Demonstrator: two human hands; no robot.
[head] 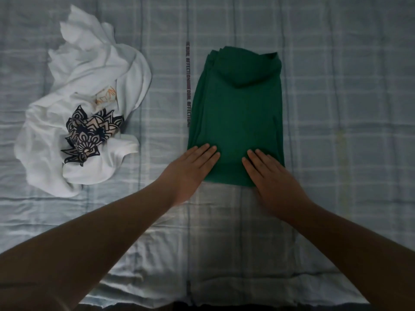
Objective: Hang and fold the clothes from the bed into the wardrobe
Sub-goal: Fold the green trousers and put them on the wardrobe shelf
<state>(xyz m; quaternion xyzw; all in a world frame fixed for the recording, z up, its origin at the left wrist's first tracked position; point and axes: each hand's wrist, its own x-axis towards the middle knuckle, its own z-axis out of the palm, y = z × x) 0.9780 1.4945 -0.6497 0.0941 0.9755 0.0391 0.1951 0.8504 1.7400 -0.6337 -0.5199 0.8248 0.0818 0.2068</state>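
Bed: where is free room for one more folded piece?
Bare sheet right of the green garment; a narrower strip between it and the white shirt. Crowded: shirt at left, left hand and right hand on the garment's near end.

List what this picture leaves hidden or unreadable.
- Head view: the green garment's near edge is partly covered by the left hand and right hand.
- The white shirt: its print is crumpled into folds; its tag is too small to read.
- The wardrobe: outside the frame.
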